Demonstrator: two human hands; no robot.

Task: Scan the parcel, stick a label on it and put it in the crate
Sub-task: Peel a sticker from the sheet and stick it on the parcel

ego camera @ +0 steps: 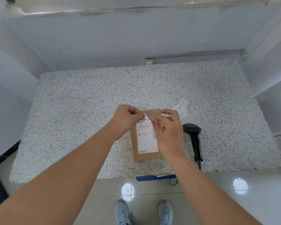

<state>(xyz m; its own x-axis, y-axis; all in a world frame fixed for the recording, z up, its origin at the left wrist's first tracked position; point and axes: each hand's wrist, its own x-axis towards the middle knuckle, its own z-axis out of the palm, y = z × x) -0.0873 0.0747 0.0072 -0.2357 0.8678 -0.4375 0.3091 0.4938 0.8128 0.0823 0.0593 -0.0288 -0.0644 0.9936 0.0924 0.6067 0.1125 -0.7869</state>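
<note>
I see a speckled stone-look table (88, 111) against pale walls, glossy tiled floor (217, 200) below, feet in light sneakers (122, 211). Brown parcel (146, 156) lies flat near the table's front edge, printed shipping sticker on top. My left hand (125, 118) and right hand (169, 132) hover over its far end, fingertips pinched on a small white label (146, 116). Black scanner (194, 138) lies just right of the parcel; label strip (182, 106) behind. Blue crate edge (154, 177) shows under the table.

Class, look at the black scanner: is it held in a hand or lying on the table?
Lying on the table. The scanner rests right of the parcel, and neither hand touches it.
</note>
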